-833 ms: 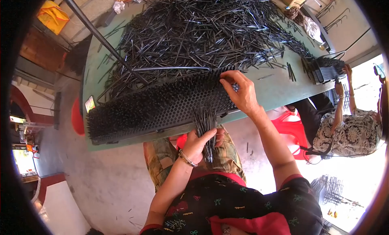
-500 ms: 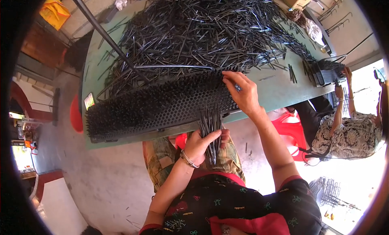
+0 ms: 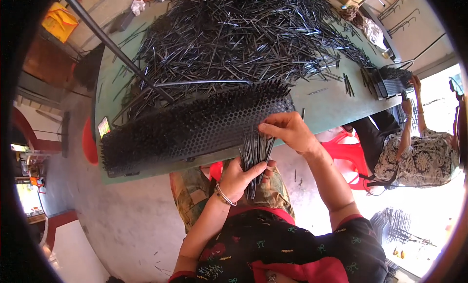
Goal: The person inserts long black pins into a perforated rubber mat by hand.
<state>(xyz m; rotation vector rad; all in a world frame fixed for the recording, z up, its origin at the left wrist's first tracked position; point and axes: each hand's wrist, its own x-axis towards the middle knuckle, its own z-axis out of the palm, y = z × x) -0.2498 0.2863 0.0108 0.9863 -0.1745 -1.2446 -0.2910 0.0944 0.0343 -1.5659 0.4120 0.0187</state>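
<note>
My left hand (image 3: 242, 177) is closed around a bundle of thin black sticks (image 3: 253, 158), their upper ends fanned out toward the table. At the top right of that bundle, my right hand (image 3: 287, 132) pinches with thumb and forefinger at the end of a stick. Just beyond both hands lies a long black perforated rack (image 3: 214, 136), tilted toward me on the table edge. Many black sticks (image 3: 161, 132) stand packed in its far and left holes, while bare holes show along its near right part.
A big heap of loose black sticks (image 3: 234, 34) covers much of the green table (image 3: 321, 105). A dark metal bar (image 3: 112, 46) slants in from the upper left. At right, another person (image 3: 414, 158) works at a smaller rack (image 3: 392, 83). A red chair (image 3: 346, 156) stands between us.
My right hand has come down from the rack's right end to the top of the bundle. My left hand still holds the bundle in nearly the same place.
</note>
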